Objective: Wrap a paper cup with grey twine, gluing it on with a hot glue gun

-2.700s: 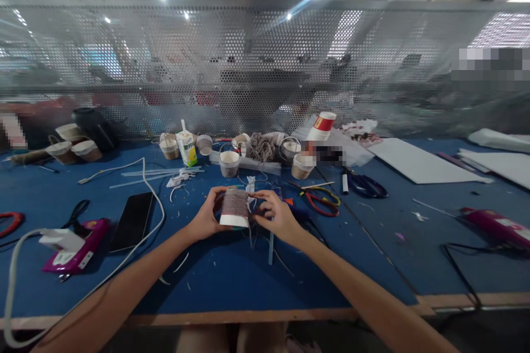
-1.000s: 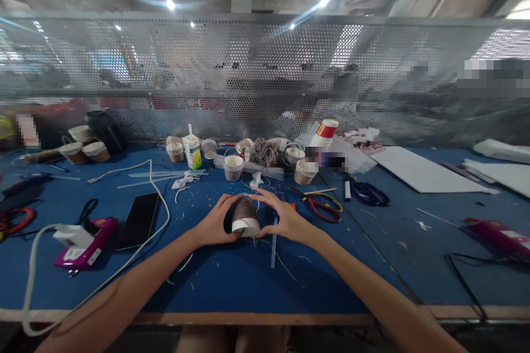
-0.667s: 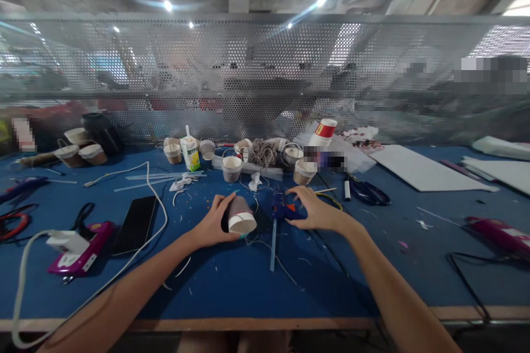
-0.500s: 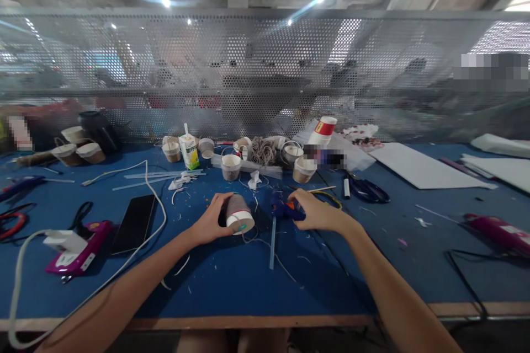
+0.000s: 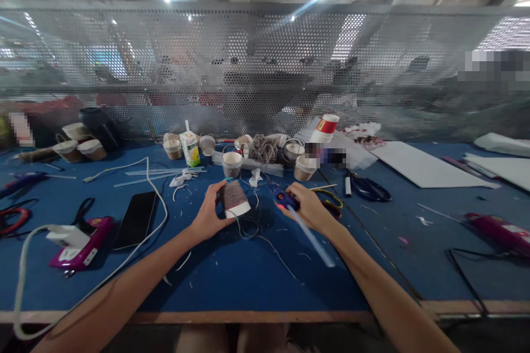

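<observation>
Blue tabletop [image 5: 248,287] under phone [image 5: 135,220]; carton [image 5: 191,150]; scissors [image 5: 371,190]

A: Count on hands and held stuff?
B: Left hand [image 5: 210,208] plus right hand [image 5: 309,207]: two. Twine-wound cup [image 5: 234,196], held: one. Held glue gun [image 5: 285,198] plus table glue gun [image 5: 30,180]: two.
A: Other cups?
B: Left-cluster cups [image 5: 68,151]: three. Mid-table cups [image 5: 232,166]: at least six, overlap hides exact. Red-banded cup [image 5: 325,127]: one or nested stack, can't tell.
A: Remaining?
B: Phone [image 5: 136,220], drink carton [image 5: 191,149], twine bundle [image 5: 265,149], black jar [image 5: 98,124]: one each. Magenta power strips [image 5: 499,230]: two. Dark-handled scissors [image 5: 370,190]: one pair.
</observation>
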{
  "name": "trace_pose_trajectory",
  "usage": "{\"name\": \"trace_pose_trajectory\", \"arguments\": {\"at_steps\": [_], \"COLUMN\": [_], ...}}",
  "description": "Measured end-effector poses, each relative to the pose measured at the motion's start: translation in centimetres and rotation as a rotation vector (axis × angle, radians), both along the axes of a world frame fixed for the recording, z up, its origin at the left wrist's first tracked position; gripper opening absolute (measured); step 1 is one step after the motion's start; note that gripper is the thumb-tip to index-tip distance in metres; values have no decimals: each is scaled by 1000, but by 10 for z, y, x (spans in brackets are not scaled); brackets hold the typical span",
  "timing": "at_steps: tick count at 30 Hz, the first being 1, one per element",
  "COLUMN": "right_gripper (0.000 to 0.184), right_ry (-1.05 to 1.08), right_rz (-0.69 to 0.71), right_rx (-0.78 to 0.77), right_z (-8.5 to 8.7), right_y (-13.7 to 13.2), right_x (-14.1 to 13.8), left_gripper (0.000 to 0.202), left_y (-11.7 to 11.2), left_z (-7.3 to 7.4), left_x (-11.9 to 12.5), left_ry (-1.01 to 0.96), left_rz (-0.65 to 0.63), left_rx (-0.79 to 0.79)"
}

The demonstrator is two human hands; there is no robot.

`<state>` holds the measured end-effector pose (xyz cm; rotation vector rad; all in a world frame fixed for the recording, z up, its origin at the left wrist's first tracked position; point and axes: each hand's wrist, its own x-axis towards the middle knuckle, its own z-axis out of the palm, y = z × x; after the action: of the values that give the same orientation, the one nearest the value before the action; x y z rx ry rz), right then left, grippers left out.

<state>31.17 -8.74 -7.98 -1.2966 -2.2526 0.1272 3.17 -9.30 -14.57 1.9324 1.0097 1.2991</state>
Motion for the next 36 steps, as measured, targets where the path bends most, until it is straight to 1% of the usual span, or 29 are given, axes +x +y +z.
{"name": "trace_pose_trajectory", "arguments": {"at_steps": [2, 4, 6, 8, 11, 15, 18, 21, 25, 31, 36], "right_gripper": [20, 17, 14, 15, 19, 23, 24, 25, 22, 21, 23], "right_ry": [175, 330, 416, 414, 353, 284, 238, 206, 193, 171, 180], "right_rz": [84, 172, 260, 326, 376, 468, 465, 450, 416, 427, 407], "right_rx": [-12, -103, -189, -212, -142, -49, -51, -58, -84, -101, -100], "right_z": [4, 8, 10, 10, 4, -8, -15, -18, -18, -16, -16], "right_y": [-6, -14, -23, -29, -33, -31, -29, -29, -33, -34, -34], "right_x": [-3, -9, -16, -22, -31, -38, -40, -39, -40, -40, -40], "left_gripper": [81, 81, 80, 79, 79, 80, 78, 78, 79, 75, 72], "left_y": [1, 3, 5, 7, 8, 4, 0, -2, -4, -5, -5], "left_z": [-2, -4, -6, -6, -5, 0, 4, 6, 6, 7, 7], "left_x": [1, 1, 1, 0, -1, 0, 2, 2, 2, 3, 3], "left_ry": [-12, -24, -31, -22, 29, 88, 126, 160, 178, 204, 196], "left_rz": [2, -2, -9, -11, 13, 55, 84, 97, 98, 129, 136], "left_rx": [5, 23, 50, 76, 98, 133, 149, 140, 138, 148, 177]}}
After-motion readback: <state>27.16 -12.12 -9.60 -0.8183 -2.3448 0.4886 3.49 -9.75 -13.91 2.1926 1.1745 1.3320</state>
